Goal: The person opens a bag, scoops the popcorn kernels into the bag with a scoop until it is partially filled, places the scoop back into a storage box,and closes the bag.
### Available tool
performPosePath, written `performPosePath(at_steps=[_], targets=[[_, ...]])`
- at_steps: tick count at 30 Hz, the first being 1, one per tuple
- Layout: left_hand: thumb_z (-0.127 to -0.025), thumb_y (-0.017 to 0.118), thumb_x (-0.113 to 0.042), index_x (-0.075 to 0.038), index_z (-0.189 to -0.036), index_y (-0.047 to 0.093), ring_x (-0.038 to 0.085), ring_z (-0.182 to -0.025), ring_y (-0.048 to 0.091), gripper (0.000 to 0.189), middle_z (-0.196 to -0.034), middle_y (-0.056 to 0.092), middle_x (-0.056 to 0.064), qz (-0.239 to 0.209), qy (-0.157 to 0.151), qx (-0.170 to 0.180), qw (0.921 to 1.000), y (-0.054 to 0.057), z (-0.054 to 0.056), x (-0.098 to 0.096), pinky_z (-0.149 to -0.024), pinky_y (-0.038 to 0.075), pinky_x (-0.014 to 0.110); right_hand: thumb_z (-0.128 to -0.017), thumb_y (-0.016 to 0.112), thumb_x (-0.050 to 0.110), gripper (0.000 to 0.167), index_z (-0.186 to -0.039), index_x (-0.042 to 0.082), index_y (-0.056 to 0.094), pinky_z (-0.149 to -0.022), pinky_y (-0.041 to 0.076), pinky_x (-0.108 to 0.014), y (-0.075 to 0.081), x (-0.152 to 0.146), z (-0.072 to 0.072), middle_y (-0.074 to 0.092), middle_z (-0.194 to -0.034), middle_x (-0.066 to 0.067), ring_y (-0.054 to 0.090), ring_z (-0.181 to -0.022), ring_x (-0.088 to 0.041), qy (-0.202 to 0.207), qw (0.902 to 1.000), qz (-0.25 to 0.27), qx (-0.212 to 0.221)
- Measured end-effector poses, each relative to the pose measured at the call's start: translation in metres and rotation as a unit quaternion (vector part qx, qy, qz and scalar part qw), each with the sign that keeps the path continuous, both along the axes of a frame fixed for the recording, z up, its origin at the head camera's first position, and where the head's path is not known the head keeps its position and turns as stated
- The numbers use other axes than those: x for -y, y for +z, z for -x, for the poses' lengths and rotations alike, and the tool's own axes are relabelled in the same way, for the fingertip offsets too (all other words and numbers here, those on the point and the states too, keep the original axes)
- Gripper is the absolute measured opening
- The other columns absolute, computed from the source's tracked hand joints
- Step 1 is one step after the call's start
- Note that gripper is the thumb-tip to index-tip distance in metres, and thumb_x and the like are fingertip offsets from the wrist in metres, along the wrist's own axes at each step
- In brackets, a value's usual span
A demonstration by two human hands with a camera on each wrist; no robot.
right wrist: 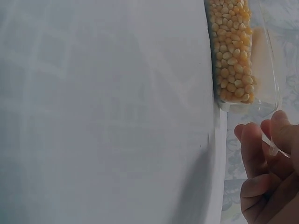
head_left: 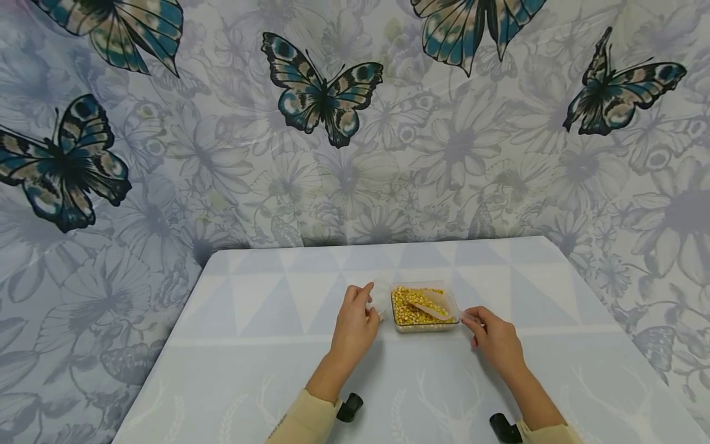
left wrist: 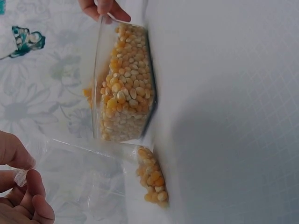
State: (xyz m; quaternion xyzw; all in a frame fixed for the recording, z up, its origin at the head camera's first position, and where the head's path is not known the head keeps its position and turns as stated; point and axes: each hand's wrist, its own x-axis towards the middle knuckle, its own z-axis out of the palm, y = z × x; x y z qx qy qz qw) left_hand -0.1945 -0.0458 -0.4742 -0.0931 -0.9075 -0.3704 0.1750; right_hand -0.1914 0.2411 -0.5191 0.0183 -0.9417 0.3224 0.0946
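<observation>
A clear rectangular container (head_left: 427, 329) full of yellow corn kernels (head_left: 407, 306) stands on the table between both hands. My left hand (head_left: 354, 320), left of it, pinches the top of a transparent plastic bag (left wrist: 88, 170). Some kernels (left wrist: 152, 177) lie in the bottom of this bag, which sits close beside the container in the left wrist view. At the container's right end, my right hand (head_left: 495, 339) pinches the thin handle of a translucent scoop (head_left: 431, 304). The scoop's bowl rests slantwise among the kernels; its handle is partly hidden by fingers (right wrist: 254, 144).
A pale patterned cloth covers the table (head_left: 266, 308). Behind it hangs a floral backdrop (head_left: 344, 185) with butterflies, close to the table's far edge. A black wrist device (head_left: 350, 407) is at the left sleeve, another (head_left: 505, 428) at the right.
</observation>
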Motion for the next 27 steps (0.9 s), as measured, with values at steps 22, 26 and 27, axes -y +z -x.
performPosePath(at_steps=[22,26,27], targets=[[-0.089,0.061,0.005,-0.001,-0.137,0.058,0.009,-0.077,0.055,0.049,-0.103,0.056,0.006,-0.003,-0.006,0.006,1.0000,-0.0019,-0.0004,0.0004,-0.065,0.048,0.020,-0.097,0.066,0.026,0.016,-0.107,0.014,0.069,-0.044,0.032,-0.024,-0.0047,0.0015,-0.0036,0.060,-0.055,0.006,0.044,-0.046,-0.001,-0.005,0.9990,0.006,-0.044],[-0.088,0.061,0.005,-0.001,-0.137,0.058,0.010,-0.078,0.055,0.049,-0.103,0.056,0.006,-0.006,-0.005,0.004,1.0000,-0.0020,-0.0004,-0.0001,-0.065,0.048,0.020,-0.097,0.066,0.026,0.016,-0.107,0.013,0.069,-0.043,0.032,-0.024,-0.0031,0.0021,-0.0034,0.059,-0.054,0.006,0.044,-0.045,0.000,-0.006,0.9985,0.006,-0.053],[-0.088,0.061,0.005,-0.001,-0.137,0.058,0.010,-0.078,0.055,0.049,-0.103,0.056,0.006,-0.007,-0.006,0.002,1.0000,-0.0021,-0.0004,-0.0005,-0.065,0.048,0.020,-0.096,0.066,0.025,0.016,-0.107,0.013,0.069,-0.043,0.032,-0.024,-0.0024,0.0021,-0.0035,0.059,-0.054,0.005,0.044,-0.045,0.000,-0.007,0.9984,0.005,-0.057]])
